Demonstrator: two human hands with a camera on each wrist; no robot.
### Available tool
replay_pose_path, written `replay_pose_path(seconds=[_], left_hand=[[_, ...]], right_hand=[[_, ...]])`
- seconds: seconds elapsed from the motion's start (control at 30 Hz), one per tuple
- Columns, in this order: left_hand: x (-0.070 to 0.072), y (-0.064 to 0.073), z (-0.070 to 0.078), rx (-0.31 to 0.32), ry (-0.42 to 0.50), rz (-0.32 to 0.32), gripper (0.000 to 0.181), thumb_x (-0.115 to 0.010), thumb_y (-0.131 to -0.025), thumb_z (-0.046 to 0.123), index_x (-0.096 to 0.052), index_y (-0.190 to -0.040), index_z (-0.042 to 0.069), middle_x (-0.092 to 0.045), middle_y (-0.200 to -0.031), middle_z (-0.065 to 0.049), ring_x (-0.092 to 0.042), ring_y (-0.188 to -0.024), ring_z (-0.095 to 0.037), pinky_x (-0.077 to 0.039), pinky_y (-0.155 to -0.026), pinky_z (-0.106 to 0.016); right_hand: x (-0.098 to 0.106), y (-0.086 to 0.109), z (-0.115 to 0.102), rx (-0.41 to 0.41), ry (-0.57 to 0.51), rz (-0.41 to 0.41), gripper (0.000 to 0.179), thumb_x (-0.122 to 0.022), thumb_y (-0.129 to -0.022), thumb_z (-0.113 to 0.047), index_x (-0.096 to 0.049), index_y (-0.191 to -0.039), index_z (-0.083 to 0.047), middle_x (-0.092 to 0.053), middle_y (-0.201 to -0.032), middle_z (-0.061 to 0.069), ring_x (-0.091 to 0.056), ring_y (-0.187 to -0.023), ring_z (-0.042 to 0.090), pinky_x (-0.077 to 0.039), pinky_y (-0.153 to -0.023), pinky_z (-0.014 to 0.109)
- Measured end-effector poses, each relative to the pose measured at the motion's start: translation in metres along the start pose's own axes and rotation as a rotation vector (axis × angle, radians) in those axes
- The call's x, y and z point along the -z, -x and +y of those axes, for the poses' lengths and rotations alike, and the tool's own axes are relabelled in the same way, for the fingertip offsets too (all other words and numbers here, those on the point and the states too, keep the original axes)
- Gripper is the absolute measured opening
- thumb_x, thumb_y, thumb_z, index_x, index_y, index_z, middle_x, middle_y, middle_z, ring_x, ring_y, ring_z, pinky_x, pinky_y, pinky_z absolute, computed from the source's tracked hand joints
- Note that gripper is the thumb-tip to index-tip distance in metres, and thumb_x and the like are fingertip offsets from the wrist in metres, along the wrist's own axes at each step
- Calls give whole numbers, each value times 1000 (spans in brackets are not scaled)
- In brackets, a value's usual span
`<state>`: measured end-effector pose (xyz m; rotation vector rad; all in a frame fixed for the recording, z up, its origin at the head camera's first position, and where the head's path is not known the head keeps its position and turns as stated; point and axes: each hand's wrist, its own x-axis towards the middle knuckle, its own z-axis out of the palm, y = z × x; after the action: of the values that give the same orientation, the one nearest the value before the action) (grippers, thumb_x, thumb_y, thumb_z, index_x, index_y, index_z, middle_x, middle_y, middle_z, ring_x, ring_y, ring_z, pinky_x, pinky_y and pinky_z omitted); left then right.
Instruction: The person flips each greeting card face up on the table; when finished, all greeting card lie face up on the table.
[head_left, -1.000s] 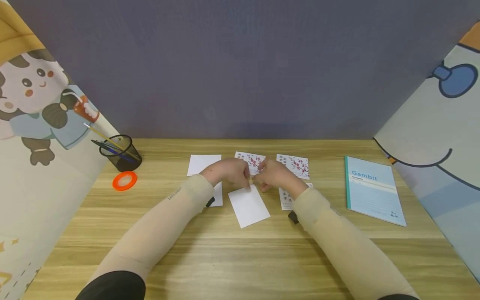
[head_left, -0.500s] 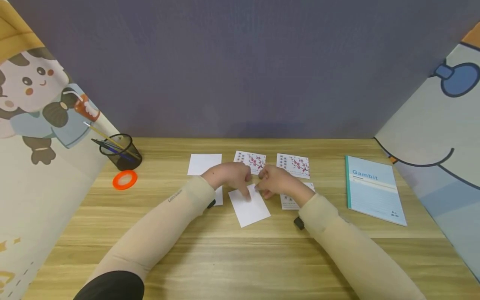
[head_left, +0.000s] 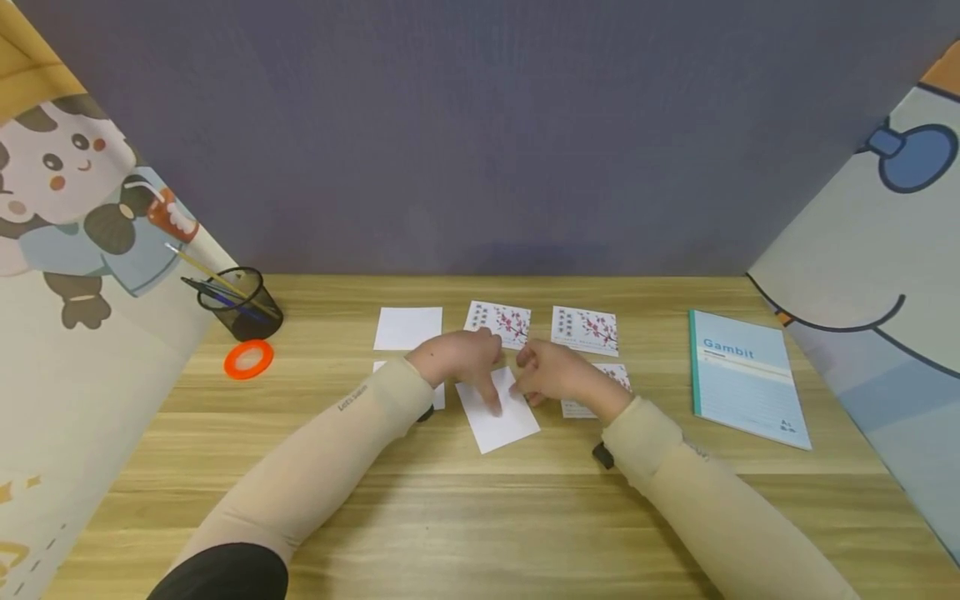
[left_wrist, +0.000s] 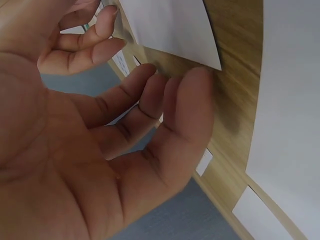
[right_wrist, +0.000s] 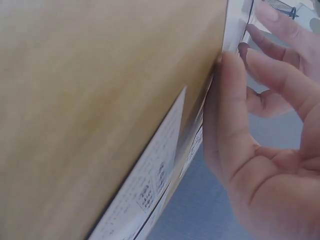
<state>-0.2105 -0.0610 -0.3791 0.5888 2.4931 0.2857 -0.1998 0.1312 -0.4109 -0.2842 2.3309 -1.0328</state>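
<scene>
A blank white card (head_left: 504, 429) lies tilted on the wooden table between both hands. My left hand (head_left: 467, 358) reaches over its top left part, one digit stretched down across the white face. In the left wrist view its other fingers (left_wrist: 192, 100) bend loosely, tips right at the card's corner. My right hand (head_left: 557, 371) is by the card's top right edge, fingers bent. The right wrist view shows a fingertip at the card edge, with a gap to the neighbouring digit. Behind the hands lies a card printed with red blossoms (head_left: 498, 323).
Two blank cards, one farther back (head_left: 408, 327), lie to the left. Two printed cards, one at the back (head_left: 585, 330), lie right. A notebook (head_left: 750, 383) is at far right. Far left are a mesh pen cup (head_left: 243, 308) and an orange ring (head_left: 249, 359).
Both hands were together at the card's top edge. The left digit has slid down onto the card's face, and the right hand has shifted slightly right and nearer. The card has hardly moved.
</scene>
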Motion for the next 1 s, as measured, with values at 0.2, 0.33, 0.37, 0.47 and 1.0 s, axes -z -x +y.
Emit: replay_pose_path(seconds=[0.2, 0.33, 0.37, 0.47, 1.0], left_hand=[[-4, 4, 5, 15, -32, 8, 88, -100, -70, 46, -58, -136, 5, -60, -133, -12, -65, -109, -26, -61, -96, -41], [-6, 5, 7, 20, -45, 22, 98, -102, -68, 45, -54, -143, 3, -58, -138, -14, -66, -116, -29, -61, -102, -43], [-7, 6, 8, 20, -57, 24, 101, -102, -68, 45, -53, -146, 2, -57, -140, -15, -65, -118, -30, -60, -104, -44], [-8, 6, 9, 20, -99, 27, 110, -102, -68, 45, -47, -152, 1, -55, -145, -16, -64, -125, -33, -58, -110, -46], [-9, 4, 7, 9, -120, 34, 104, -102, -68, 44, -50, -147, 0, -58, -138, -16, -66, -120, -31, -59, -108, -43]], right_hand=[[-3, 4, 0, -13, 99, 18, 61, -86, -90, -20, -55, -140, -1, -72, -104, 12, -75, -81, 21, -64, -83, 37], [-6, 7, -1, 2, 159, 24, 65, -88, -88, -21, -55, -140, 1, -68, -98, 9, -74, -77, 20, -62, -76, 33], [-7, 8, -2, 9, 167, 23, 65, -88, -88, -21, -56, -140, 1, -67, -97, 9, -74, -76, 20, -62, -73, 32], [-9, 11, -3, 31, 182, 19, 63, -89, -87, -19, -57, -136, 2, -66, -90, 9, -70, -71, 20, -58, -64, 30], [-14, 14, -8, 76, 243, 0, 55, -88, -89, -17, -57, -130, 1, -59, -90, 10, -65, -68, 20, -52, -62, 28]])
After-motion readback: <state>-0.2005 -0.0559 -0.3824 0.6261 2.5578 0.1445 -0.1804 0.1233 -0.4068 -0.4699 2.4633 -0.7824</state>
